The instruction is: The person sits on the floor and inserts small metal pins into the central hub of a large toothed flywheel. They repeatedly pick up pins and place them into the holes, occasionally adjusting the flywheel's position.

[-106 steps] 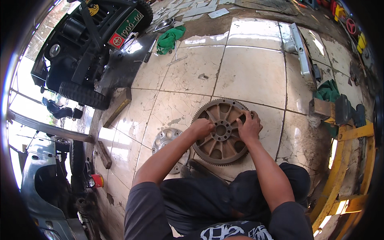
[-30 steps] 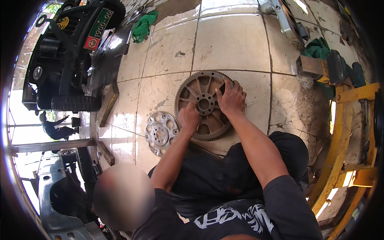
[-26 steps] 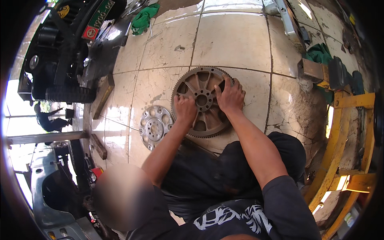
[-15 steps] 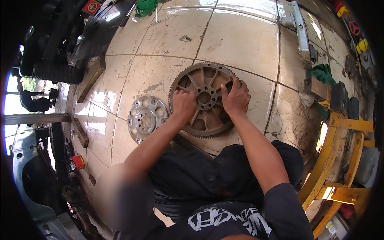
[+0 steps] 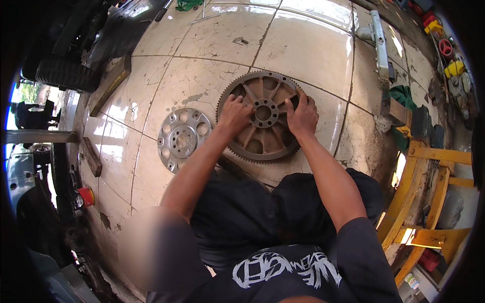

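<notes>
A large, rusty brown flywheel (image 5: pixel 260 139) with a toothed rim, raised spokes and a ring of holes round its hub lies flat on the tiles in front of me. My left hand (image 5: pixel 235 116) is on its left part, fingers curled over the spokes near the hub; what lies under the fingertips is hidden. At the upper right, my right hand (image 5: pixel 303 116) grips the rim, the thumb inside and the fingers along the edge. Left of the flywheel, partly behind my left forearm, a thinner silver flexplate (image 5: pixel 181 143) with round holes lies on the floor.
A dark bar (image 5: pixel 235 166) lies between the flywheel and my legs. Wooden blocks (image 5: pixel 112 83) and a red tin (image 5: pixel 87 196) are at the left, beside vehicle parts. A metal beam (image 5: pixel 379 45) lies far right. The yellow frame (image 5: pixel 404 192) stands near right.
The view has shifted slightly, so the flywheel and flexplate appear a little higher. My left fingers look somewhat less tightly curled; my right hand keeps its place on the rim.
</notes>
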A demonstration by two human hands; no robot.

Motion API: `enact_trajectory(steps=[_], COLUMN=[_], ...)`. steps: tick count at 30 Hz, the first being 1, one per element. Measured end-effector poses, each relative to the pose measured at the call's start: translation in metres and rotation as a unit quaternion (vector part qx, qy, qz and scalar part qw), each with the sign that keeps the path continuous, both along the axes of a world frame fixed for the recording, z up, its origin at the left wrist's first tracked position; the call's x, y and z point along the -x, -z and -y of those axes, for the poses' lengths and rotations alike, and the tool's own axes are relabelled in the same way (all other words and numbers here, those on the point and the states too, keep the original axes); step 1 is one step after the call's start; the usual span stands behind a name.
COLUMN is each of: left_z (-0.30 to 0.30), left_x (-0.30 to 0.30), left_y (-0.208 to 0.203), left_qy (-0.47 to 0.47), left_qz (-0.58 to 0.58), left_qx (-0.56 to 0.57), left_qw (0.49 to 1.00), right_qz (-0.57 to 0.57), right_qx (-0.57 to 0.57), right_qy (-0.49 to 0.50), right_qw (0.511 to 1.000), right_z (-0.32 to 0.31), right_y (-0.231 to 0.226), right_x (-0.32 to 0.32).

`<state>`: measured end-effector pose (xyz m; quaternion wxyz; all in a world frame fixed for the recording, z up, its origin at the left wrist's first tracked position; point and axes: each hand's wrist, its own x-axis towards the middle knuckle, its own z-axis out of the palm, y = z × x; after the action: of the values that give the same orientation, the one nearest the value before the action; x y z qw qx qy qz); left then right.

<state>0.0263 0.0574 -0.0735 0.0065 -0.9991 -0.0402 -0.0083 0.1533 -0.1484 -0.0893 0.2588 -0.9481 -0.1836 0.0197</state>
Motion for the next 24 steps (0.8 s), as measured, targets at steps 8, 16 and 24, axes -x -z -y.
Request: enact_trajectory(steps=[8, 16, 24], left_z=[-0.020, -0.007, 0.048], left_x=[-0.014, 0.071, 0.068], left_y=[-0.059, -0.127, -0.104], left_qy=[0.184, -0.089, -0.226], left_qz=[0.004, 0.123, 0.180], left_qx=[0.035, 0.108, 0.620], left_qw=[0.982, 0.983, 0.729], right_qz=[-0.036, -0.078, -0.131], right_qx=[-0.026, -0.029, -0.261], right_qy=[0.008, -0.003, -0.165], right_qw=[0.999, 0.997, 0.942], right_z=[0.006, 0.002, 0.001], right_y=[0.002, -0.011, -0.081], right_x=[-0.003, 0.000, 0.031])
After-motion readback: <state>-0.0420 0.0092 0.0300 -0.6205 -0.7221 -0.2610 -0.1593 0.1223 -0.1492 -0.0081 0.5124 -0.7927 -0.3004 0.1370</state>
